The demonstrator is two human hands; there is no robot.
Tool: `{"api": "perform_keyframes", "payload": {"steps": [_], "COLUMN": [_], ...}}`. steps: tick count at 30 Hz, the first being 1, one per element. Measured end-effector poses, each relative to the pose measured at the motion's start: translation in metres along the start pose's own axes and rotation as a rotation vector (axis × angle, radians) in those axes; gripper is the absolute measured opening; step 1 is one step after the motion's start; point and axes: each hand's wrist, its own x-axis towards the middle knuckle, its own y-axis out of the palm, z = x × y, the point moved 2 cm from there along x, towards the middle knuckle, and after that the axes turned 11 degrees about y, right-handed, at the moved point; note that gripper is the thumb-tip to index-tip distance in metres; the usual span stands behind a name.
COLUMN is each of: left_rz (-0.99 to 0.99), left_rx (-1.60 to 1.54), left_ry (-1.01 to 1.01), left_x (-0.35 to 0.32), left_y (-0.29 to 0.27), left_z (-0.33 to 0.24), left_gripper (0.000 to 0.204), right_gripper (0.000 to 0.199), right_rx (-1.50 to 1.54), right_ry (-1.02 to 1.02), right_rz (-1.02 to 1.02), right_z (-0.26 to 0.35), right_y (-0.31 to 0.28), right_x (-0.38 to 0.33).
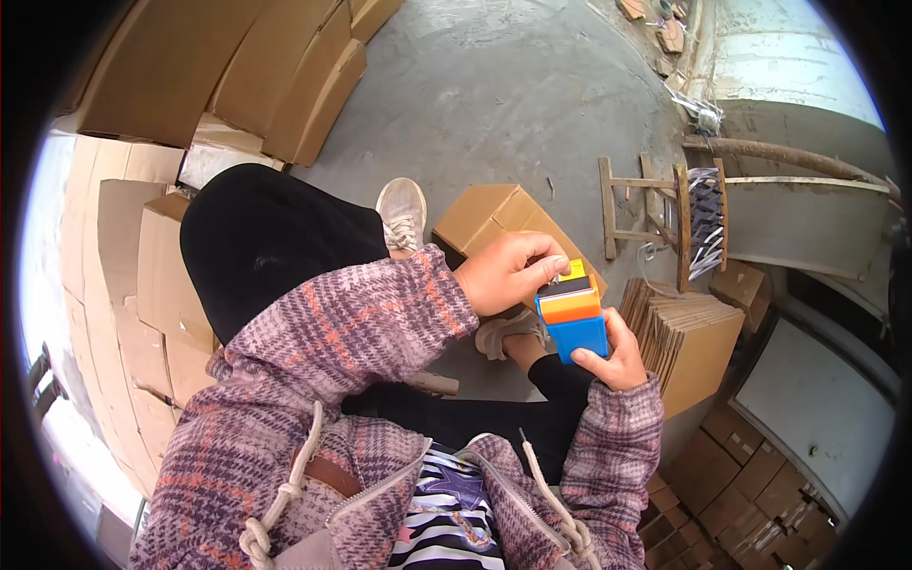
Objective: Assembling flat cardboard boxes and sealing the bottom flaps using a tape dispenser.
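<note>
My right hand (pixel 621 357) is wrapped round the lower part of a small blue block-shaped case (pixel 579 336), its thumb on the near side. Above the blue, the case has an orange band (pixel 570 306) and a dark strip (pixel 564 287). A yellow piece (pixel 575 271) sticks up at the far end. My left hand (pixel 513 273) is closed, thumb and forefinger pinched together at that yellow end; whatever they grip is hidden. Both hands are over an open cardboard box (pixel 494 217) on the floor, between my knees.
Cardboard boxes (pixel 152 76) are stacked at the left. A wooden stool (pixel 655 204) with a woven seat lies on its side at the right. Near it stands a bundle of flat cardboard sheets (pixel 698 347). Grey concrete floor (pixel 475 95) stretches ahead, with scraps along the wall.
</note>
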Motion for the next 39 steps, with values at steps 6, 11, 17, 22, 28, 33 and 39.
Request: {"api": "perform_keyframes", "payload": {"steps": [6, 11, 17, 22, 28, 33, 39], "left_rz": [0.138, 0.080, -0.088, -0.161, -0.301, -0.406, -0.471], "left_rx": [-0.363, -0.200, 0.109, 0.099, 0.225, 0.288, 0.353], "left_ry": [-0.351, -0.214, -0.107, -0.116, -0.142, -0.219, -0.210], "left_x": [0.004, -0.001, -0.003, -0.002, -0.006, -0.010, -0.019], "left_y": [-0.008, -0.005, -0.016, -0.030, -0.052, -0.080, -0.091], "left_z": [0.019, 0.026, 0.035, 0.044, 0.056, 0.069, 0.078], "left_gripper": [0.037, 0.020, 0.016, 0.016, 0.016, 0.016, 0.016], "right_gripper": [0.050, 0.051, 0.051, 0.051, 0.051, 0.055, 0.060], "right_rx": [-0.025, -0.066, -0.247, -0.263, -0.259, -0.294, -0.355], "right_ry": [0.028, 0.049, 0.026, 0.056, 0.138, 0.218, 0.198], "right_rz": [-0.006, -0.041, -0.071, -0.085, -0.008, -0.052, -0.006], "right_z": [0.002, 0.013, 0.035, 0.051, 0.058, 0.056, 0.059], "right_y": [-0.001, -0.004, -0.004, -0.007, -0.006, -0.019, -0.012], "right_x": [0.000, 0.001, 0.025, 0.048, 0.063, 0.055, 0.065]}}
